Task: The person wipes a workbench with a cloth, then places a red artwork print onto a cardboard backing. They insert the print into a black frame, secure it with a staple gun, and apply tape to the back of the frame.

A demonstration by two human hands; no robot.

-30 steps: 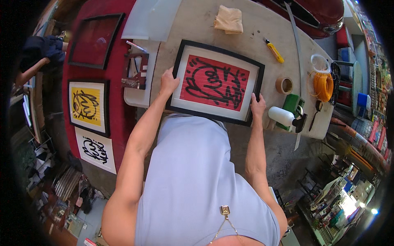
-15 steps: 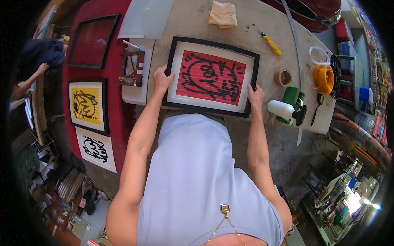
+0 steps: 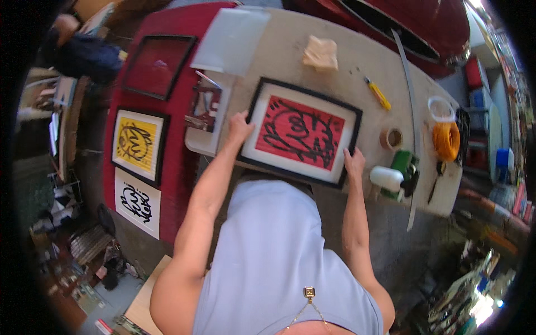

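We hold a blk-framed red print (image 3: 304,134), its red sheet bearing blk brush marks w/ a white border; all positions rel. to the tape roll (image 3: 386,139). The print is L of the roll, slightly tilted, its near side at the near edge of the pale surface (image 3: 279,61). Our L hand (image 3: 240,127) grasps the frame's L side, away from the roll; our R hand (image 3: 354,162) grasps its R side, nr. the corner, L of & nearer us than the roll. Beyond the roll we see a yellow cutter (image 3: 378,94) &, farther & more L, a crumpled cloth (image 3: 321,53). Nearer us than the roll: a white bottle (image 3: 386,178). R of it: an orange coil (image 3: 446,142). Far L of it: a blk-framed yellow print (image 3: 134,144) & an unframed white sheet (image 3: 138,206).
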